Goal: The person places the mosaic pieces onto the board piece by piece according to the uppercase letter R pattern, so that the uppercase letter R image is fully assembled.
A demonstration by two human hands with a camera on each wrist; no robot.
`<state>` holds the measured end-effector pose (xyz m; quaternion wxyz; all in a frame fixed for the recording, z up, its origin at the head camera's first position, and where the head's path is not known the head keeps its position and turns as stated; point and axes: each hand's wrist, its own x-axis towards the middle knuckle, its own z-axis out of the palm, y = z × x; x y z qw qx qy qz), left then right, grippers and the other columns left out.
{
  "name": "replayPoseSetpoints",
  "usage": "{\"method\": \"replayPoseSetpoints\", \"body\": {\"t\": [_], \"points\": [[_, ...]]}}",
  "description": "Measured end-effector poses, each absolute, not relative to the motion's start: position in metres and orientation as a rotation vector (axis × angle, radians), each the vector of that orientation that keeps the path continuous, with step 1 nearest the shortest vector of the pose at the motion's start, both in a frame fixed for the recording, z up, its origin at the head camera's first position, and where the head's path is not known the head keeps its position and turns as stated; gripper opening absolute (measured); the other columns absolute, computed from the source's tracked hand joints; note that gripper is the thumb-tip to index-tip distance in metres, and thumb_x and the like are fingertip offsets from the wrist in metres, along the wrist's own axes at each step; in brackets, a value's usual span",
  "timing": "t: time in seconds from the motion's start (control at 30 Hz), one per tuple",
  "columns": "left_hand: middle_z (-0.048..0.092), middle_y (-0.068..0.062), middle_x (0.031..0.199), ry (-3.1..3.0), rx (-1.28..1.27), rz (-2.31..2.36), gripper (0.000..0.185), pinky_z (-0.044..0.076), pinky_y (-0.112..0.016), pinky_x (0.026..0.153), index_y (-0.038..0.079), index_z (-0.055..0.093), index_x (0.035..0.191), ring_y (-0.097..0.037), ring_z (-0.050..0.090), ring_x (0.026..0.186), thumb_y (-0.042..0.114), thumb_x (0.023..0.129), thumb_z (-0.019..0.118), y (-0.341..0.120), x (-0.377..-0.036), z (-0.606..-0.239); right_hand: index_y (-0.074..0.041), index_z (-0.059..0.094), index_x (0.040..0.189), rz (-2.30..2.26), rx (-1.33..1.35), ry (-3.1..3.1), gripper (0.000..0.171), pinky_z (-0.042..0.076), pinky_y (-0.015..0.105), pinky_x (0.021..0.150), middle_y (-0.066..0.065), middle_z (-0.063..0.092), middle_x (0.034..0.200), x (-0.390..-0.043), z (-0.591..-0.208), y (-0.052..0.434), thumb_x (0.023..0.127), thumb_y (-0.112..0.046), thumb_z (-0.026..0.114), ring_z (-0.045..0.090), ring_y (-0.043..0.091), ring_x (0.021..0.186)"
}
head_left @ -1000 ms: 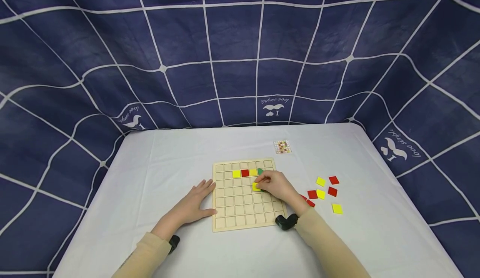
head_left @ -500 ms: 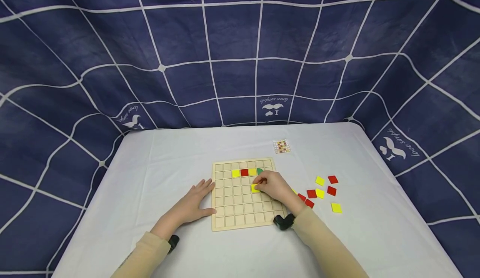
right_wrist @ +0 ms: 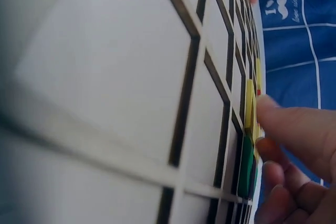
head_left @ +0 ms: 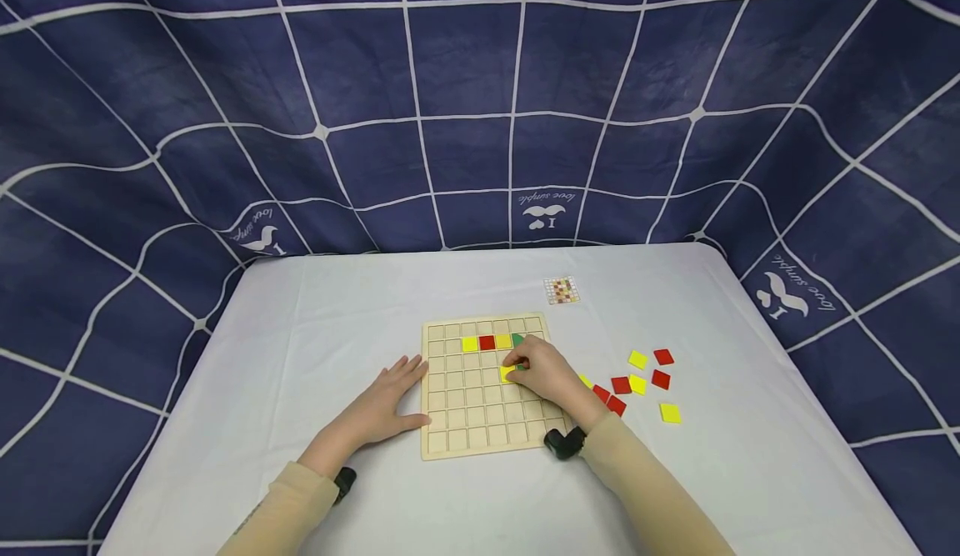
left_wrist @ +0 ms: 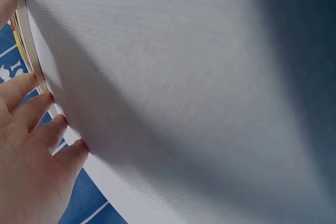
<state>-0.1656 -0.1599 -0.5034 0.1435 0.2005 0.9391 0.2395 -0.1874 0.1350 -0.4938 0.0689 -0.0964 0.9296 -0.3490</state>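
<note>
A wooden grid board (head_left: 457, 421) lies on the white table. My right hand (head_left: 546, 370) is over its right half, with thumb and fingertips at the edges of a yellow square tile (head_left: 506, 374). In the right wrist view the thumb touches this yellow tile (right_wrist: 249, 103), which stands slightly proud of the grid beside a green piece (right_wrist: 245, 169). One row higher sit a yellow tile (head_left: 469, 344), a red tile (head_left: 487, 343), another yellow tile (head_left: 503, 342) and a partly hidden green piece (head_left: 517, 339). My left hand (head_left: 380, 410), fingers spread, rests against the board's left edge.
Several loose red tiles (head_left: 661, 379) and yellow tiles (head_left: 670, 413) lie right of the board. A small printed pattern card (head_left: 562, 290) lies behind it. Dark blue gridded cloth (head_left: 465, 156) hangs beyond the table (head_left: 337, 306).
The yellow tile under my right fingers has shifted slightly and lies squarer to the grid than a second ago. My left hand keeps its place. The whole head view drifts a little.
</note>
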Motion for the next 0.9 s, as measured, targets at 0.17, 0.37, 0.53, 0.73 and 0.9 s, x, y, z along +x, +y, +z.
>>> {"method": "replayPoseSetpoints", "body": {"t": [0.17, 0.37, 0.53, 0.73, 0.9], "points": [[0.028, -0.015, 0.161, 2.711, 0.586, 0.690, 0.088, 0.019, -0.057, 0.122, 0.004, 0.038, 0.151, -0.037, 0.018, 0.151, 0.041, 0.082, 0.078, -0.161, -0.166, -0.503, -0.014, 0.077, 0.098, -1.183, -0.281, 2.803, 0.014, 0.044, 0.020, 0.064, -0.002, 0.060, 0.085, -0.187, -0.490, 0.146, 0.084, -0.013, 0.078, 0.050, 0.011, 0.072], [0.028, -0.015, 0.161, 2.716, 0.578, 0.678, 0.088, 0.019, -0.057, 0.122, 0.005, 0.038, 0.151, -0.036, 0.018, 0.152, 0.041, 0.082, 0.078, -0.161, -0.166, -0.503, -0.012, 0.075, 0.102, -1.269, -0.049, 2.807, 0.014, 0.046, 0.021, 0.066, 0.002, 0.065, 0.091, -0.187, -0.485, 0.184, 0.089, -0.017, 0.073, 0.054, 0.014, 0.077], [0.028, -0.015, 0.161, 2.706, 0.576, 0.684, 0.088, 0.018, -0.056, 0.123, 0.004, 0.038, 0.151, -0.036, 0.018, 0.152, 0.040, 0.082, 0.078, -0.160, -0.165, -0.502, -0.009, 0.073, 0.108, -1.251, 0.235, 2.832, 0.020, 0.047, 0.023, 0.064, 0.008, 0.068, 0.092, -0.183, -0.485, 0.231, 0.094, -0.021, 0.067, 0.057, 0.017, 0.076], [0.028, -0.016, 0.161, 2.696, 0.598, 0.698, 0.087, 0.018, -0.056, 0.123, 0.003, 0.037, 0.151, -0.037, 0.018, 0.151, 0.039, 0.083, 0.077, -0.161, -0.163, -0.502, -0.003, 0.069, 0.114, -1.258, 0.454, 2.808, 0.029, 0.048, 0.021, 0.063, 0.014, 0.069, 0.099, -0.174, -0.485, 0.282, 0.097, -0.025, 0.062, 0.058, 0.018, 0.078], [0.028, -0.015, 0.161, 2.696, 0.593, 0.697, 0.087, 0.018, -0.055, 0.123, 0.004, 0.037, 0.151, -0.036, 0.017, 0.152, 0.039, 0.083, 0.077, -0.161, -0.164, -0.502, -0.002, 0.066, 0.119, -1.275, 0.607, 2.780, 0.035, 0.048, 0.016, 0.063, 0.014, 0.068, 0.099, -0.167, -0.487, 0.310, 0.098, -0.029, 0.060, 0.058, 0.017, 0.079]]}}
